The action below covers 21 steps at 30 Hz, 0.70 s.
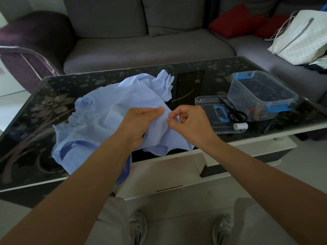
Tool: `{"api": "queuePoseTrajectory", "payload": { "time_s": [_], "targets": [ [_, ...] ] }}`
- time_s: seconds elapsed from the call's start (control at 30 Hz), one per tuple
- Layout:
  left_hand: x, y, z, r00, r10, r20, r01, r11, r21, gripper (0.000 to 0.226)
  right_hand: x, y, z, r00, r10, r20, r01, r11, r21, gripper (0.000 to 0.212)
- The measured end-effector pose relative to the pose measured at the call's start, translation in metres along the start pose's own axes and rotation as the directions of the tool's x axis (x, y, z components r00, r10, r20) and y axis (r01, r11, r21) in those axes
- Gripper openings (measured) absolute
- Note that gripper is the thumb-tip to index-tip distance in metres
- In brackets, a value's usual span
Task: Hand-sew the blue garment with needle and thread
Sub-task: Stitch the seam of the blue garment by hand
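A light blue garment (106, 110) lies crumpled on the dark glass table (26, 138), one edge hanging over the front. My left hand (139, 122) grips a raised fold of the cloth, thumb on top. My right hand (189, 121) sits just right of that fold and pinches a thin needle (174, 114) at the cloth's edge. The thread is too fine to make out. A white spool of thread (240, 126) lies on the table to the right.
A clear box with blue latches (261, 92) stands at the right, its lid (208, 103) lying in front with black scissors (233, 110) on it. A grey sofa (141, 46) lies behind the table, a white bag (300, 38) on it. My knees and shoes show below.
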<state>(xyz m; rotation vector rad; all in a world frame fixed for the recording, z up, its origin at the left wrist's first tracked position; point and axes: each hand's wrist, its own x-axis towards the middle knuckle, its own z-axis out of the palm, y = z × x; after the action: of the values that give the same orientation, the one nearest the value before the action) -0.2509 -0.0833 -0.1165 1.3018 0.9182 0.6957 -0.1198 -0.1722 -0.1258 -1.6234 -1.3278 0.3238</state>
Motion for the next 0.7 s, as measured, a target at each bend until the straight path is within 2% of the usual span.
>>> {"api": "queuePoseTrajectory", "payload": {
  "time_s": [0.07, 0.1, 0.13, 0.2, 0.23, 0.27, 0.3, 0.33, 0.4, 0.47, 0.53, 0.57, 0.63, 0.7],
  "targets": [
    [0.002, 0.001, -0.001, 0.999, -0.02, -0.044, 0.019, 0.999, -0.031, 0.029, -0.001, -0.004, -0.007, 0.981, -0.009, 0.194, 0.002, 0.999, 0.036, 0.005],
    [0.002, 0.002, -0.001, 0.998, -0.028, -0.063, 0.025, 0.998, -0.059, 0.025, -0.002, -0.006, -0.012, 0.934, -0.017, 0.357, 0.008, 1.0, 0.027, 0.008],
    [0.002, 0.003, -0.001, 0.996, -0.034, -0.078, 0.028, 0.996, -0.085, 0.018, -0.003, -0.009, -0.017, 0.839, -0.009, 0.545, 0.015, 1.0, -0.007, 0.012],
    [0.002, 0.005, -0.002, 0.993, -0.038, -0.115, 0.024, 0.993, -0.12, 0.009, -0.007, -0.013, -0.024, 0.56, 0.069, 0.825, 0.031, 0.994, -0.104, 0.013],
    [0.003, 0.005, -0.003, 0.99, -0.04, -0.137, 0.022, 0.991, -0.131, 0.014, -0.01, -0.014, -0.026, 0.447, 0.12, 0.886, 0.032, 0.988, -0.15, 0.008],
    [0.002, 0.006, -0.003, 0.988, -0.037, -0.149, 0.016, 0.99, -0.143, 0.021, -0.013, -0.015, -0.026, 0.368, 0.164, 0.915, 0.031, 0.982, -0.189, 0.002],
    [0.002, 0.006, -0.002, 0.987, -0.032, -0.16, 0.009, 0.99, -0.142, 0.025, -0.014, -0.013, -0.026, 0.333, 0.197, 0.922, 0.032, 0.975, -0.219, 0.004],
    [0.004, 0.007, -0.002, 0.987, -0.027, -0.161, 0.005, 0.99, -0.138, 0.026, -0.013, -0.013, -0.026, 0.34, 0.212, 0.916, 0.027, 0.972, -0.234, 0.007],
    [0.003, 0.006, -0.001, 0.988, -0.029, -0.149, 0.008, 0.989, -0.145, 0.019, -0.008, -0.013, -0.03, 0.434, 0.209, 0.877, -0.028, 0.975, -0.219, 0.006],
    [0.001, 0.007, -0.001, 0.99, -0.042, -0.133, 0.018, 0.985, -0.172, 0.019, -0.001, -0.014, -0.036, 0.6, 0.195, 0.776, -0.091, 0.98, -0.176, 0.005],
    [0.001, 0.007, -0.001, 0.99, -0.049, -0.134, 0.025, 0.984, -0.174, 0.031, 0.005, -0.014, -0.038, 0.793, 0.148, 0.591, -0.107, 0.989, -0.104, 0.006],
    [0.001, 0.006, -0.001, 0.989, -0.049, -0.138, 0.026, 0.986, -0.167, 0.028, 0.007, -0.013, -0.036, 0.865, 0.122, 0.487, -0.11, 0.993, -0.053, 0.003],
    [-0.001, 0.007, 0.001, 0.992, -0.052, -0.117, 0.033, 0.987, -0.158, 0.018, 0.009, -0.011, -0.029, 0.944, 0.089, 0.318, -0.098, 0.995, 0.01, 0.009],
    [-0.001, 0.008, 0.005, 0.995, -0.052, -0.08, 0.039, 0.987, -0.154, 0.02, 0.011, -0.008, -0.019, 0.976, 0.071, 0.205, -0.081, 0.996, 0.039, 0.019]
  ]
}}
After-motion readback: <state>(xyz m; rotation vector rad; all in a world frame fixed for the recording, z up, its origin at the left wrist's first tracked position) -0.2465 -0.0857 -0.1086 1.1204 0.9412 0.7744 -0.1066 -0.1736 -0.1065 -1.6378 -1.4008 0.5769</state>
